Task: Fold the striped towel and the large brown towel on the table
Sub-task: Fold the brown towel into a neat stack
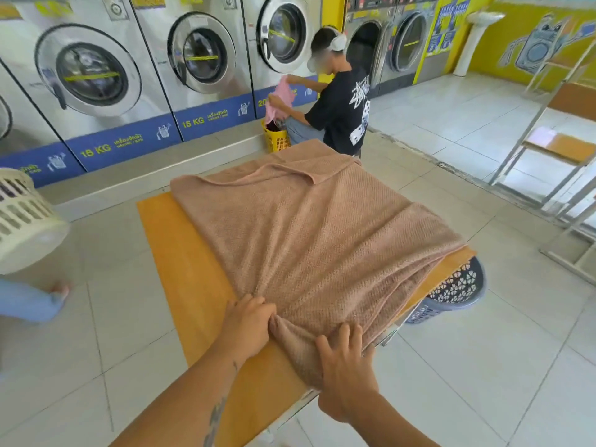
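The large brown towel (316, 233) lies spread over most of the orange table (180, 253), its far end folded back on itself and its right side draped over the table's edge. My left hand (248, 324) grips a bunched fold at the towel's near corner. My right hand (345, 359) lies on the gathered near edge, fingers spread and curling over the cloth. The striped towel is not in sight.
A dark laundry basket (458, 288) stands under the table's right side. A white basket (22, 217) is at the left, beside someone's leg (32, 301). A person (335, 101) by a yellow basket (277, 138) handles pink cloth before the washing machines (96, 75). Metal-framed tables (554, 150) stand at the right.
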`<state>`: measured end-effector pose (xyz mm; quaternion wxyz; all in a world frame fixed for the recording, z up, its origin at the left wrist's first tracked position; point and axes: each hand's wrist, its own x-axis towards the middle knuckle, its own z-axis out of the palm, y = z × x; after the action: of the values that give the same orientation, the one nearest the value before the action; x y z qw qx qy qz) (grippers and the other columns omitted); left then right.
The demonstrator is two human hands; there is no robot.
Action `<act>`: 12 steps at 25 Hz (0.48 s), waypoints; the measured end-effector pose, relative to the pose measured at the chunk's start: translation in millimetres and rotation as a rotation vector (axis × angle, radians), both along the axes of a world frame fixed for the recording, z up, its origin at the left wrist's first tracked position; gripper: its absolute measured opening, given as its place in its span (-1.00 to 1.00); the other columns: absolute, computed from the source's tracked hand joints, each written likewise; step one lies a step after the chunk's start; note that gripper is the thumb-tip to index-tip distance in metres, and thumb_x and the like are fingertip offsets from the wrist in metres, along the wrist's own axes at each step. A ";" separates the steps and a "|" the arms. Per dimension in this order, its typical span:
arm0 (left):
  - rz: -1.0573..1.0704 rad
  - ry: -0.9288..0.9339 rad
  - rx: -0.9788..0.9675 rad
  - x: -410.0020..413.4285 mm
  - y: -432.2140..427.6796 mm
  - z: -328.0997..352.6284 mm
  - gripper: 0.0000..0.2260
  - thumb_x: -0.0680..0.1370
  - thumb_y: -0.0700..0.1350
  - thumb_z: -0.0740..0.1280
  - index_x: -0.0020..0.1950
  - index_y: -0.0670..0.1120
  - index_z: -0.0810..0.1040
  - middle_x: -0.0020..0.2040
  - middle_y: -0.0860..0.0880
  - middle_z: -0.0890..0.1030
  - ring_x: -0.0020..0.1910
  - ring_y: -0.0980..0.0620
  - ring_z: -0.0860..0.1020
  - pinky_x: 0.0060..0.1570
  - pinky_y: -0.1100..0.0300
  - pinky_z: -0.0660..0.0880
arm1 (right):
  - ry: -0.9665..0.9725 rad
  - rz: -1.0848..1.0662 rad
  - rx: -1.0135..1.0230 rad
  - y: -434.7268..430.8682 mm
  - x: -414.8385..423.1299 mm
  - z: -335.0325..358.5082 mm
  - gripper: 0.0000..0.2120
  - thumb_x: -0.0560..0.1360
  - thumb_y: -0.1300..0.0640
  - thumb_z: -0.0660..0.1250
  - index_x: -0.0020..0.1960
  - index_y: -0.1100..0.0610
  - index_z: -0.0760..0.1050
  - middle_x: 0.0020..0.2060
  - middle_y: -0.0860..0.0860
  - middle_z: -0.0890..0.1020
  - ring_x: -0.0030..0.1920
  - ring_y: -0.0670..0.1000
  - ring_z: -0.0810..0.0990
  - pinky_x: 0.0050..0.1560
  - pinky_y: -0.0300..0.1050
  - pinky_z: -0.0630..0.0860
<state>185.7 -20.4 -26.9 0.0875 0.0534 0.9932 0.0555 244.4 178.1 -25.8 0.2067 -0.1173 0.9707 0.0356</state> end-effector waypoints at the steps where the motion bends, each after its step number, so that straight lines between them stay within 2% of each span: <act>1: -0.026 -0.004 -0.024 0.4 -3.2 2.7 -0.68 0.50 -0.32 0.15 0.03 0.06 0.53 -0.02 0.10 0.47 0.05 0.01 0.39 -0.01 0.08 0.26 | 0.013 -0.008 -0.017 -3.0 3.0 -1.1 -0.41 0.39 -0.01 0.33 0.33 0.06 0.15 0.46 0.28 0.07 0.49 0.42 -0.02 0.35 0.36 0.24; 4: -0.135 -0.031 -0.142 2.8 -18.8 9.6 -0.69 0.50 -0.32 0.16 0.05 0.02 0.55 0.01 0.07 0.52 0.08 -0.02 0.42 0.12 0.05 0.32 | 0.006 -0.010 -0.124 -11.8 17.4 2.4 -0.49 0.39 0.07 0.28 0.30 0.02 0.23 0.44 0.22 0.15 0.49 0.34 0.04 0.32 0.26 0.35; 6: -0.156 -0.050 -0.183 11.4 -35.1 11.1 -0.71 0.50 -0.31 0.17 0.03 0.01 0.56 0.01 0.05 0.54 0.10 -0.03 0.43 0.14 0.04 0.33 | -0.070 -0.021 -0.172 -20.0 25.9 8.6 -0.48 0.38 0.09 0.26 0.32 -0.01 0.27 0.42 0.16 0.19 0.48 0.27 0.09 0.33 0.22 0.36; 9: -0.149 -0.130 -0.194 14.4 -68.4 14.1 -0.69 0.47 -0.30 0.16 0.02 0.03 0.57 0.02 0.06 0.56 0.13 -0.04 0.45 0.14 0.01 0.32 | -0.160 -0.070 -0.187 -48.3 22.0 25.3 -0.54 0.45 0.02 0.21 0.36 -0.04 0.36 0.34 0.13 0.31 0.40 0.22 0.26 0.34 0.22 0.33; 12: -0.161 -0.246 -0.162 14.7 -106.9 16.3 -0.70 0.48 -0.24 0.17 0.04 0.05 0.59 0.07 0.01 0.58 0.16 -0.08 0.46 0.13 -0.01 0.36 | -0.127 -0.183 -0.213 -101.3 9.7 38.4 -0.60 0.43 -0.02 0.21 0.25 0.00 0.47 0.20 0.09 0.47 0.25 0.20 0.44 0.25 0.20 0.40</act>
<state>200.3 -127.3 -10.6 0.2165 0.1182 0.9688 -0.0261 254.2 76.9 12.6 0.2564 -0.0518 0.9606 -0.0942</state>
